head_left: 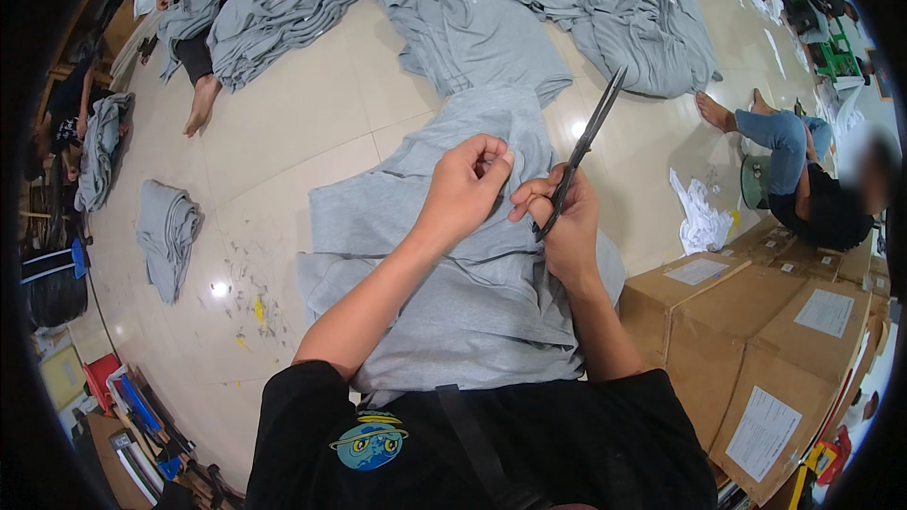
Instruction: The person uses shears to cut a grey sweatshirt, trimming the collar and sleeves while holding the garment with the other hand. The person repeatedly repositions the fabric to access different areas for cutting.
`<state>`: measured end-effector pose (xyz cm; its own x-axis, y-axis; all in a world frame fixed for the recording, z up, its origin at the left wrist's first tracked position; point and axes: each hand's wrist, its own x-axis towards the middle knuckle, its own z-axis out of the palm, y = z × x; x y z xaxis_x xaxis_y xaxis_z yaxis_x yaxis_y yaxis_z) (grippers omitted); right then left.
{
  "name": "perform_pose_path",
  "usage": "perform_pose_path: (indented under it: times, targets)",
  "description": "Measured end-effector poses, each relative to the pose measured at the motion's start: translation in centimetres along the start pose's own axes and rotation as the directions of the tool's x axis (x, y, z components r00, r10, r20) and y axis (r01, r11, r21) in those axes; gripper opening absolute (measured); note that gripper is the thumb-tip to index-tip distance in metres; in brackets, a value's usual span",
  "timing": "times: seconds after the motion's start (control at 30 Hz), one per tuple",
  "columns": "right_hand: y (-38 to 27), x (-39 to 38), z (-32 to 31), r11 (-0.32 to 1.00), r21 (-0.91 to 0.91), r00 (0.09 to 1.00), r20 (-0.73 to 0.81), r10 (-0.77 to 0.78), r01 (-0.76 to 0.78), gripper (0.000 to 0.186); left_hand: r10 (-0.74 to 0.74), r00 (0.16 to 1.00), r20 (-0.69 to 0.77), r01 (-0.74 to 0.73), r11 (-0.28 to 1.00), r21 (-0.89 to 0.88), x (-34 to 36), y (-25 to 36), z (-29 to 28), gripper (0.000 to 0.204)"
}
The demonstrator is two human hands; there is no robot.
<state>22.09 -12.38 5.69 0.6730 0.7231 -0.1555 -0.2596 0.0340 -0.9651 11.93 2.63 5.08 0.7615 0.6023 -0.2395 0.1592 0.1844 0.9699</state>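
A light grey knit garment (425, 312) lies spread over my lap and onto the floor in front of me. My left hand (470, 184) pinches a small bit of its fabric near the middle, thumb and fingers pressed together. Just to the right, my right hand (567, 212) grips black scissors (597, 118), their long blades angled up and away from me over the garment's right side. Whether anything small sits between my left fingertips besides cloth is too small to tell.
Grey garment piles (624, 28) span the far floor, and a folded stack (165, 236) lies left. Cardboard boxes (709, 340) crowd my right side beside white cloth (699, 217). A seated person (784, 151) is at right; other people (203, 99) sit at far left.
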Motion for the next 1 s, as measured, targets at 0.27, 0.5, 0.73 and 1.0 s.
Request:
perform_pose_path:
  times: [0.27,0.5,0.73,1.0]
  targets:
    - [-0.3,0.5,0.9,0.975,-0.154,0.952,-0.237,-0.194,0.160,0.035,-0.112,0.985,0.129,0.156,0.899,-0.408,-1.8,0.3,-1.0,0.013]
    - [-1.7,1.6,0.6,0.991,-0.111,0.996,-0.073,0.060,-0.068,0.031,0.033,0.998,0.047,-0.023,0.978,-0.206,-3.4,0.0,-0.3,0.019]
    - [-2.3,3.0,0.7,0.993,-0.075,0.988,-0.134,0.077,-0.088,0.033,0.130,0.990,-0.045,-0.137,0.970,-0.199,-4.7,-2.1,1.1,0.029]
    - [-2.7,2.9,1.1,0.995,-0.075,0.991,-0.117,0.061,-0.070,0.033,0.325,0.937,-0.131,-0.322,0.946,0.044,-3.3,-0.8,1.2,0.027]
